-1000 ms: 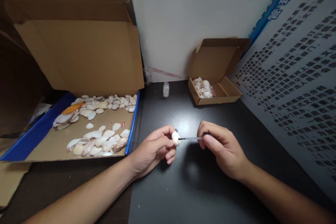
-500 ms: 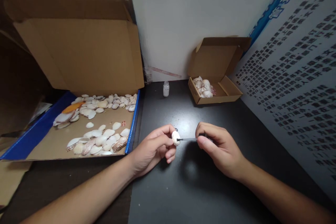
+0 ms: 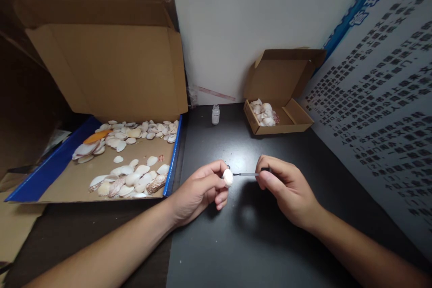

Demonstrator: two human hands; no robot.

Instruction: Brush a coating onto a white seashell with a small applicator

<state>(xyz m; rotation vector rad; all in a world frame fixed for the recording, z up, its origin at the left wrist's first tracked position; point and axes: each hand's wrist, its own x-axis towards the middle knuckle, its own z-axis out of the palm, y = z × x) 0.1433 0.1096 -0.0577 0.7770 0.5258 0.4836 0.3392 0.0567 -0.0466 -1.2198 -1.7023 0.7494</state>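
A small white shell (image 3: pixel 228 178) is pinched between the thumb and fingers of my left hand (image 3: pixel 202 186). My right hand (image 3: pixel 283 184) grips the black cap of a thin applicator brush (image 3: pixel 248 174), its clear stem pointing left. The dark brush tip is at the shell's right edge; whether it touches cannot be told. Just behind the shell a small dark round thing shows, too small to name. Farther back on the dark table stands a small uncapped glass bottle (image 3: pixel 215 115) with a pale label.
To the left, an open cardboard box with blue sides (image 3: pixel 175 153) holds many loose shells (image 3: pixel 130 179). At the back right, a smaller open cardboard box (image 3: pixel 283 129) contains white shells (image 3: pixel 265 112). A white wall and a printed poster (image 3: pixel 381 76) border the table (image 3: pixel 209 252).
My right hand has drawn slightly right, taking the brush tip from the shell's face to its right edge. The shell has turned a little in my left hand. The whole view has shifted slightly.
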